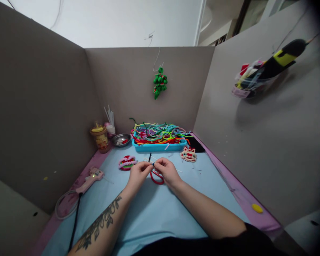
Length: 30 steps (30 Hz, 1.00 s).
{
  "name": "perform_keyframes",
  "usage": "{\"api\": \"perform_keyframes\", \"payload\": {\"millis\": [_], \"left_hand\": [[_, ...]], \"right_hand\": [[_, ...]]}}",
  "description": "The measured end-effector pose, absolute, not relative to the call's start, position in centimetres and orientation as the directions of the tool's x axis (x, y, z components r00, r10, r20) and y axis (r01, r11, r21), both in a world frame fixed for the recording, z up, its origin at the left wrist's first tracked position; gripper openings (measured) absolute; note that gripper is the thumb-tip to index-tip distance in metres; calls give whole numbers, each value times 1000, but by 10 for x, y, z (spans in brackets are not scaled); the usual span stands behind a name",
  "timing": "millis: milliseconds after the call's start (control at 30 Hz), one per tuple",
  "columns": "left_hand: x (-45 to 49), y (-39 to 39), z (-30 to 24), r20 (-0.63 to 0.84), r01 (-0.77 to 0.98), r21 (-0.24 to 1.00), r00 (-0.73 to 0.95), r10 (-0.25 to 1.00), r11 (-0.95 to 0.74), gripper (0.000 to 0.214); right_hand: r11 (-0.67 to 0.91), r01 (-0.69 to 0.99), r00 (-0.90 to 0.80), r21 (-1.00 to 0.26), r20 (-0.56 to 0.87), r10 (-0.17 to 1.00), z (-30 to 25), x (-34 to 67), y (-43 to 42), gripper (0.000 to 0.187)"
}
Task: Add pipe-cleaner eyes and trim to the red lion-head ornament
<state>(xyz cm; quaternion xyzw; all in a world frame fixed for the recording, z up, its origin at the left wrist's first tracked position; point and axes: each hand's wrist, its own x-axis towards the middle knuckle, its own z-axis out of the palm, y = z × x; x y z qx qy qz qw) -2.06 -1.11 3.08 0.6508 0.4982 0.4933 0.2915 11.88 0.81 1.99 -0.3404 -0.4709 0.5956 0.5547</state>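
Small dark piece [153, 164], pinched between left fingers [146, 165] and right fingers [161, 164], tray rim [149, 147] beyond, blue cloth [154, 209] spreading nearer

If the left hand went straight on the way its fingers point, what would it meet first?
Most likely the right hand, just ahead of the left hand, with a small dark piece between the two. The exact gap is hard to judge.

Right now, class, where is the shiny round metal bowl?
In the head view, the shiny round metal bowl sits at the back left, between the yellow-lidded brown cup and the blue plastic tray.
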Motion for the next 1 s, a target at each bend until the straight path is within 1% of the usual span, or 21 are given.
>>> {"api": "perform_keyframes", "payload": {"millis": [67,133,233,333,433,567,700,767,833,900,1000], "left_hand": [[-18,-12,29,318,303,900,30,947,-312,22],[-15,-13,28,319,266,911,27,947,-314,21],[-14,-14,29,341,261,907,2,940,-329,20],[-16,-15,31,358,296,893,-8,934,-340,20],[-20,-13,35,356,333,877,33,934,-346,21],[-27,-11,38,342,392,849,107,934,-356,18],[-30,-11,38,395,494,754,186,899,-433,15],[-31,-10,36,422,545,680,255,870,-489,14],[-32,-9,33,431,582,617,312,847,-529,13],[-34,-8,30,435,602,580,340,834,-548,13],[-36,-6,29,435,609,568,348,831,-553,14]], "right_hand": [[-8,-399,-137,-917,51,989,16,114,8,26],[-67,-454,-131,-889,-9,991,12,110,8,30],[-102,-496,-125,-862,-46,991,8,107,8,32],[-102,-465,-149,-879,-36,988,10,109,7,32],[-93,-383,-212,-919,-11,977,19,118,9,32],[21,-207,-278,-978,79,957,29,134,18,31],[205,-21,-370,-978,199,908,31,143,23,20],[326,108,-364,-939,268,892,31,145,23,11],[416,240,-367,-877,315,875,31,145,22,5],[468,322,-388,-823,336,858,32,145,21,4],[542,385,-429,-746,376,822,31,144,20,8]]}}
